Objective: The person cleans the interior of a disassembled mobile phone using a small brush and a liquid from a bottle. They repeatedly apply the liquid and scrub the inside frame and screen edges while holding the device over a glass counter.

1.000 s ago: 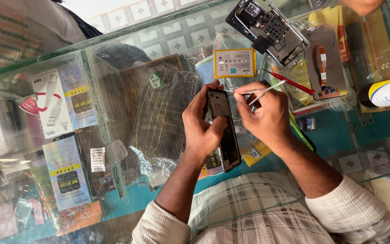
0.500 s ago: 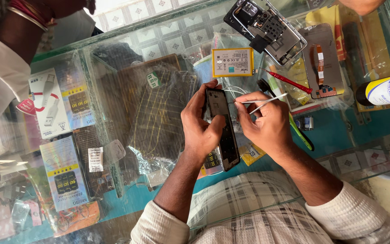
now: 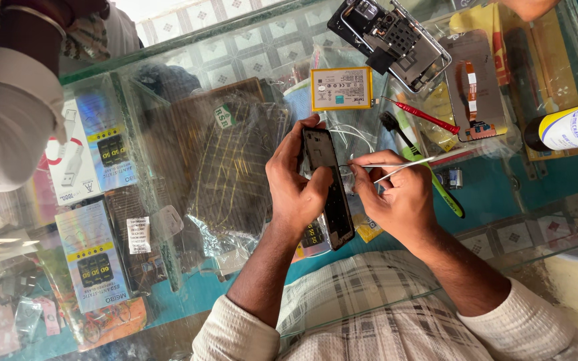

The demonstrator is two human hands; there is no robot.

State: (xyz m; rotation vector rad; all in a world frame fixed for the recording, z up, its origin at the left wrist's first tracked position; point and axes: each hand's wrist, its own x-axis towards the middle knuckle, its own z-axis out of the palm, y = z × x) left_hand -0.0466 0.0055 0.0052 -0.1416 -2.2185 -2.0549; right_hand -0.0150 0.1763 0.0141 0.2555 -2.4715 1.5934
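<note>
Black phone frame gripped upright in the left hand, fingers curled round its left edge and thumb pressed on its face, above the glass counter
Metal tweezers pinched narrow between thumb and forefinger of the right hand, tips touching the right edge of the frame near its upper half
Both hands close together over the middle of the counter, just in front of the checked shirt
Yellow-bordered flat battery lying just beyond the hands, apart from them
Opened phone body with bare circuit parts farther back to the right, and a grey back panel with an orange ribbon beside it
Red-handled screwdriver between battery and panel; green-handled brush slanting under the right hand
Dark bottle with a white and yellow label lying at the right edge
Clear plastic bags of packaged goods left of the hands, printed cards under the glass beyond them
Another person's white sleeve at the upper left, well apart
</note>
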